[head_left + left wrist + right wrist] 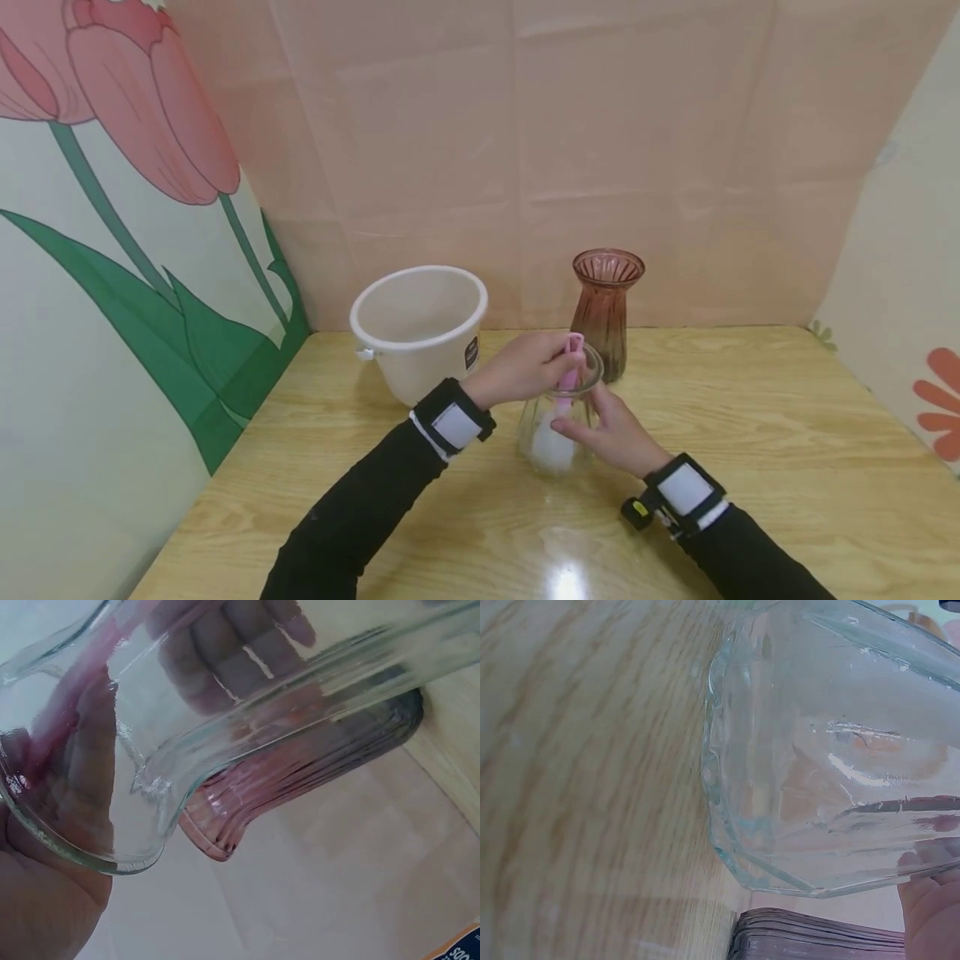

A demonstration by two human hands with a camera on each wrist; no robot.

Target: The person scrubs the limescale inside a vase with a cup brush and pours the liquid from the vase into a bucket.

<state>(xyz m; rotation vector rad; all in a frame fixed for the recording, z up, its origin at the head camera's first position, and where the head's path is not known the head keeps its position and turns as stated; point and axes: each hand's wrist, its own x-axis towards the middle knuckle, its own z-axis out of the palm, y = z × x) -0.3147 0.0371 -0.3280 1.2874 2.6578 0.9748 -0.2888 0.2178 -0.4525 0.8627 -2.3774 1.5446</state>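
Observation:
A clear glass vase [532, 433] with a flared rim stands upright on the table. My left hand [521, 367] grips the pink handle [573, 343] of a bottle brush at the vase's mouth. The brush's whitish head [553, 446] shows through the glass, low inside the vase. My right hand [618, 429] holds the vase from its right side, thumb in front. In the left wrist view, the right hand's fingers appear through the clear glass [157, 787]. The right wrist view shows the vase's faceted base [720, 772] at the wood surface.
A reddish ribbed glass vase [600, 321] stands just behind the clear one. To the left is a cream bucket [405, 367] with a dark label. A pink backdrop [525, 167] rises behind the wooden table [750, 433], with flower-patterned walls at both sides.

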